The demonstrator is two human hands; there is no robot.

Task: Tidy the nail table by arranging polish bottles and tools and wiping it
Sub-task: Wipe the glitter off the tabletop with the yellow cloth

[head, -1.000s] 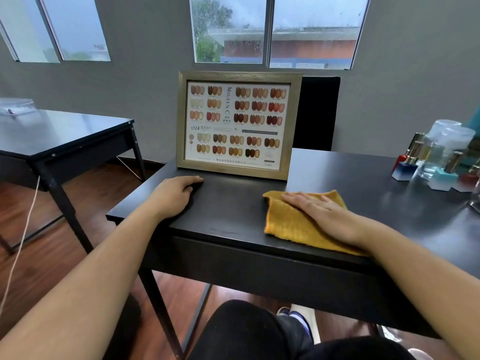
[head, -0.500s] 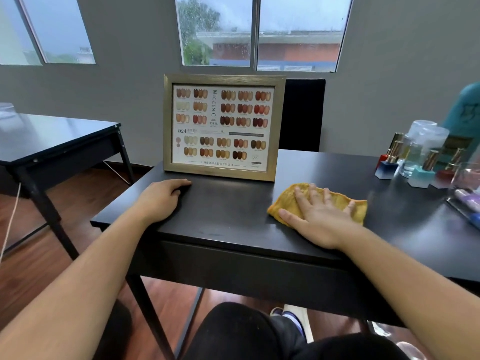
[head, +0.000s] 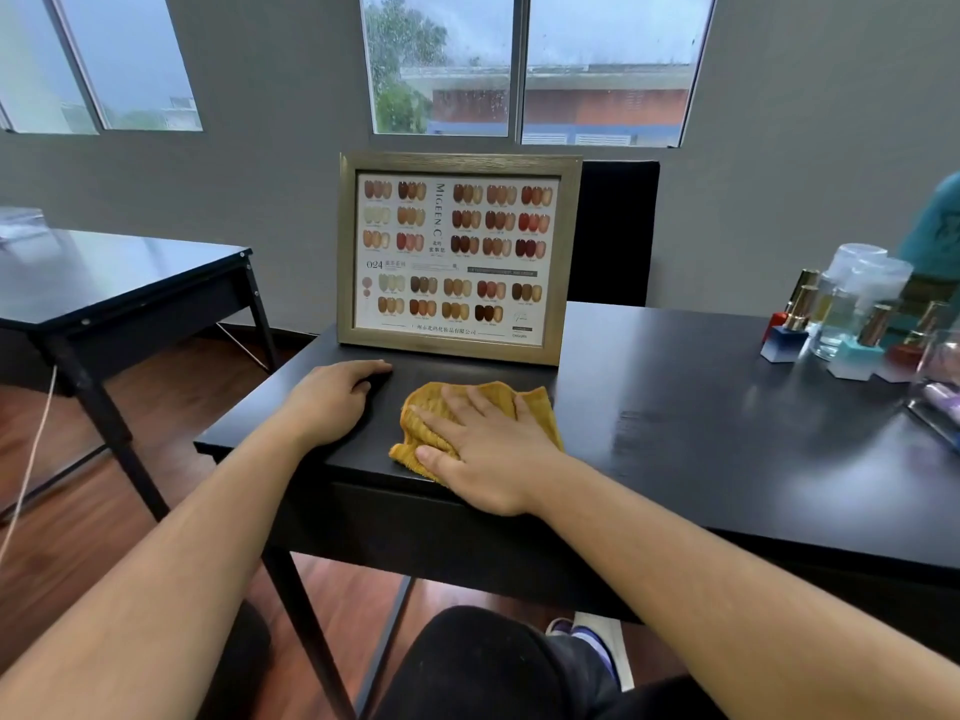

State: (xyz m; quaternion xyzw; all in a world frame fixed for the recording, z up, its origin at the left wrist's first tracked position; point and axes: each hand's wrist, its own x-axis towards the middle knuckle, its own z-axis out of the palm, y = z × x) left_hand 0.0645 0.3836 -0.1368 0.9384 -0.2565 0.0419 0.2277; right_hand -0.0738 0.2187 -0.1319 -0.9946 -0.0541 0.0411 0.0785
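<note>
A mustard-yellow cloth (head: pixel 422 431) lies bunched on the black nail table (head: pixel 701 423), near its front edge and just before the framed colour chart (head: pixel 457 257). My right hand (head: pixel 485 449) presses flat on the cloth with fingers spread. My left hand (head: pixel 332 400) rests palm down on the table's left corner, fingers loosely curled, holding nothing. Polish bottles (head: pixel 787 330) with gold caps stand grouped at the far right beside clear jars (head: pixel 857 298).
A second black table (head: pixel 119 283) stands to the left over the wooden floor. A black chair back (head: pixel 613 231) rises behind the frame. A clear tray with tools (head: pixel 935 402) sits at the right edge. A damp streak (head: pixel 644 428) marks the tabletop.
My right hand has slid the cloth leftward along the table, from the middle toward the frame and my left hand. The left hand has stayed in place.
</note>
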